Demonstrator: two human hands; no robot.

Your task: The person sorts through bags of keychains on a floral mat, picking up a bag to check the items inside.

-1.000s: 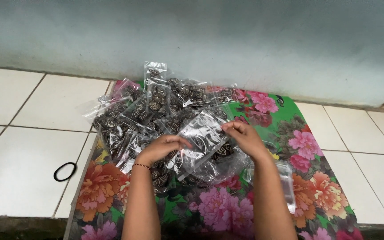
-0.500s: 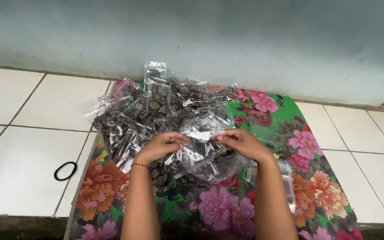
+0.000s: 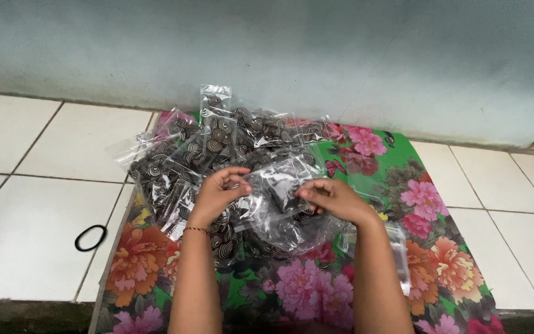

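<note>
Clear plastic bag is pinched at its top edge between left hand and right hand, above a heap of packets of swirl-patterned discs on floral cloth; bare white floor tiles and a black ring lie left.

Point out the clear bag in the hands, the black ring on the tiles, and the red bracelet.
clear bag (image 3: 277, 179): head view, its top between the hands.
black ring (image 3: 90, 237): head view, its rim.
red bracelet (image 3: 196, 229): head view, band on left wrist.
</note>
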